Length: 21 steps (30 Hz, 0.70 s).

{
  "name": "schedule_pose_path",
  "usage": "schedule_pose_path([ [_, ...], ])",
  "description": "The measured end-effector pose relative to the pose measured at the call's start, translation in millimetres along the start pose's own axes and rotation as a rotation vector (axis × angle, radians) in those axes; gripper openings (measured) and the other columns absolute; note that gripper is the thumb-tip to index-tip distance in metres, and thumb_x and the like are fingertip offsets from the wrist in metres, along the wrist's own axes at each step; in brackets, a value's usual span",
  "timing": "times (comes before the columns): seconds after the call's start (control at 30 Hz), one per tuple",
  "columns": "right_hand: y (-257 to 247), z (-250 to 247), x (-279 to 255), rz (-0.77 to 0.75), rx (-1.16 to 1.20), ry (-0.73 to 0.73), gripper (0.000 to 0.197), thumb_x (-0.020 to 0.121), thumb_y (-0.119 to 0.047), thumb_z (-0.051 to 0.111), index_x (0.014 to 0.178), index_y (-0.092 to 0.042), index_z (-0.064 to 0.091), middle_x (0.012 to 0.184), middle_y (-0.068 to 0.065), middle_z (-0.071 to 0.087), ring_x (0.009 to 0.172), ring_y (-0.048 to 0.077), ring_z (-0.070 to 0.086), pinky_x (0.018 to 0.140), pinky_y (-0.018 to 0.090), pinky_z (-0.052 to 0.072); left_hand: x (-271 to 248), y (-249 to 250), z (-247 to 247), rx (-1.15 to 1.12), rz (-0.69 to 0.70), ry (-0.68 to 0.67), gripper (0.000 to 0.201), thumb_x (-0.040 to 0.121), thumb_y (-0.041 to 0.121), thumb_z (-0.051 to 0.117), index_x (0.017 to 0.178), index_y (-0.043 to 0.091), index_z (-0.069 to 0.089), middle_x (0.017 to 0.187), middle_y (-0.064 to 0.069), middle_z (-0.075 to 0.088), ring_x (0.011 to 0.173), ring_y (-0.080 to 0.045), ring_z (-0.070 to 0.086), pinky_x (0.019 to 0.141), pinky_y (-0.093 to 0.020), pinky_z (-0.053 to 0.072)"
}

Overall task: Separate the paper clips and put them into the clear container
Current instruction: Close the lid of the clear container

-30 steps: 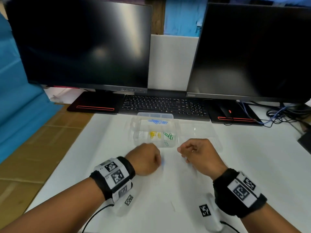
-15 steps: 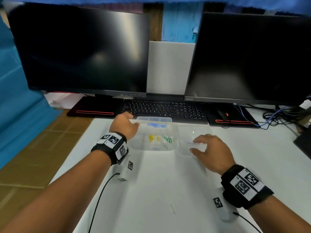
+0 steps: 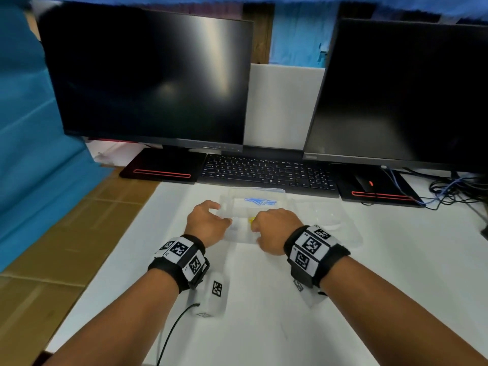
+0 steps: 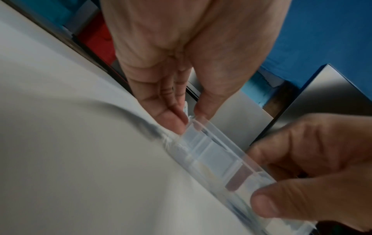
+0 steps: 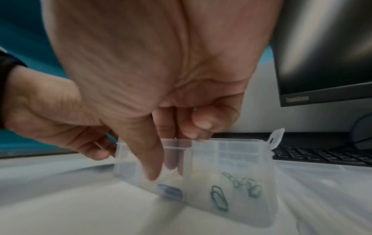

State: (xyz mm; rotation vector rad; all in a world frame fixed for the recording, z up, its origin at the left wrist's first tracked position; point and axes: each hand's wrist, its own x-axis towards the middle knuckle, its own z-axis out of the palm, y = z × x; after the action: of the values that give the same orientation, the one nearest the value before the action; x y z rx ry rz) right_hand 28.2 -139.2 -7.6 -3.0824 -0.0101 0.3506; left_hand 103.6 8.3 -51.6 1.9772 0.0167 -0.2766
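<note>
Both our hands have come in onto the clear container (image 3: pixel 239 235) since half a second ago, when the left rested at its far left corner and the right lay flat over the open lid (image 3: pixel 327 220) to the side. Now our left hand (image 3: pixel 207 224) holds the container's left end, thumb and fingers (image 4: pixel 171 117) pinching the wall there, which we judge steadies the light box so it does not slide on the white counter (image 3: pixel 264 313). Our right hand (image 3: pixel 274 231) reaches down into the near compartments, its fingers (image 5: pixel 153 165) extended past the rim with the tips inside; whether they pinch a clip we cannot tell, since the motion blurs them. That reach probably serves to drop or nudge a clip into its slot. The container sits on the counter just in front of the black keyboard (image 3: pixel 266 173), between the two dark monitors. It is a shallow, translucent plastic box split by thin dividers, with a small hanging tab (image 5: pixel 275 138) at one end. Colours are sorted by compartment: blue paper clips (image 3: pixel 260 201) in the far row, a blue clip (image 5: pixel 171 191) near our fingertips, green paper clips (image 5: pixel 219 198) in the neighbouring cell, and a yellow paper clip (image 3: pixel 250 220) peeking between our hands.
</note>
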Motion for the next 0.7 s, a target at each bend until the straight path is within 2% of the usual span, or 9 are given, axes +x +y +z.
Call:
schedule_pose_path([
  [0.07,-5.6,-3.2,1.9,0.004,-0.04,-0.044,0.025,0.085,-0.017,0.055,0.109,-0.016,0.06,0.105,0.006,0.065,0.096,0.028,0.06,0.078,0.034,0.046,0.3,-2.2,-1.4,-0.039,-0.022,0.013,0.031,0.073,0.016,0.075,0.099,0.02,0.061,0.081,-0.008,0.071,0.063,-0.025,0.069,0.074,-0.04,0.061],
  [0.13,-6.8,-5.1,2.2,0.017,-0.032,-0.074,0.005,0.084,-0.014,0.053,0.085,-0.017,0.057,0.085,0.003,0.06,0.084,0.029,0.055,0.071,0.031,0.041,0.7,-4.1,-1.5,-0.068,-0.035,0.028,0.026,0.071,0.017,0.077,0.092,0.023,0.063,0.082,-0.009,0.072,0.063,-0.025,0.07,0.073,-0.04,0.061],
  [0.17,-5.7,-3.9,3.8,0.027,-0.012,-0.086,0.011,0.084,-0.013,0.052,0.074,-0.018,0.051,0.075,0.0,0.054,0.08,0.028,0.052,0.069,0.031,0.039,1.0,-5.3,-0.9,-0.086,-0.043,0.03,0.024,0.07,0.017,0.077,0.089,0.023,0.063,0.08,-0.01,0.073,0.063,-0.025,0.07,0.073,-0.041,0.061],
  [0.23,-2.6,-5.2,5.5,0.039,0.054,-0.132,0.008,0.082,-0.011,0.052,0.078,-0.018,0.055,0.074,-0.001,0.052,0.08,0.026,0.051,0.068,0.029,0.038,0.1,-6.9,0.1,-0.127,-0.061,0.026,0.023,0.07,0.016,0.078,0.088,0.022,0.065,0.075,-0.009,0.072,0.059,-0.024,0.068,0.074,-0.041,0.061],
  [0.3,2.9,-4.7,9.5,0.046,0.145,-0.189,0.019,0.081,-0.013,0.055,0.096,-0.016,0.066,0.092,0.002,0.065,0.086,0.025,0.058,0.071,0.03,0.045,-1.2,-7.4,1.2,-0.156,-0.076,0.014,0.023,0.069,0.014,0.078,0.088,0.02,0.066,0.071,-0.008,0.069,0.056,-0.023,0.066,0.074,-0.042,0.061],
  [0.4,12.9,-4.9,12.2,0.033,0.33,-0.191,0.007,0.078,-0.015,0.066,0.083,-0.018,0.071,0.082,-0.005,0.068,0.082,0.017,0.062,0.068,0.025,0.048,-4.0,-5.7,0.6,-0.169,-0.093,0.0,0.021,0.071,0.011,0.077,0.089,0.017,0.068,0.071,-0.007,0.066,0.058,-0.023,0.064,0.071,-0.04,0.062],
  [0.47,19.5,-11.4,9.8,0.004,0.469,-0.145,0.006,0.076,-0.014,0.074,0.079,-0.02,0.075,0.068,-0.013,0.063,0.069,0.007,0.057,0.064,0.02,0.044,-5.7,-4.3,-1.3,-0.178,-0.113,-0.011,0.021,0.074,0.009,0.076,0.092,0.014,0.067,0.075,-0.008,0.065,0.061,-0.022,0.063,0.066,-0.036,0.061],
  [0.6,29.6,-38.2,4.4,-0.057,0.689,0.014,0.014,0.077,-0.012,0.076,0.069,-0.024,0.077,0.063,-0.015,0.069,0.06,-0.008,0.06,0.062,0.009,0.041,-9.2,-3.7,-2.9,-0.173,-0.106,-0.027,0.022,0.074,0.01,0.076,0.094,0.014,0.067,0.075,-0.006,0.065,0.065,-0.022,0.064,0.062,-0.033,0.06],
  [0.7,32.6,-49.8,17.4,-0.007,0.737,0.197,0.013,0.08,-0.011,0.073,0.073,-0.02,0.077,0.066,-0.014,0.069,0.063,-0.003,0.062,0.062,0.013,0.047,-13.2,-2.4,0.2,-0.175,-0.098,-0.034,0.022,0.075,0.009,0.076,0.095,0.013,0.066,0.074,-0.006,0.065,0.063,-0.021,0.063,0.058,-0.03,0.059],
])
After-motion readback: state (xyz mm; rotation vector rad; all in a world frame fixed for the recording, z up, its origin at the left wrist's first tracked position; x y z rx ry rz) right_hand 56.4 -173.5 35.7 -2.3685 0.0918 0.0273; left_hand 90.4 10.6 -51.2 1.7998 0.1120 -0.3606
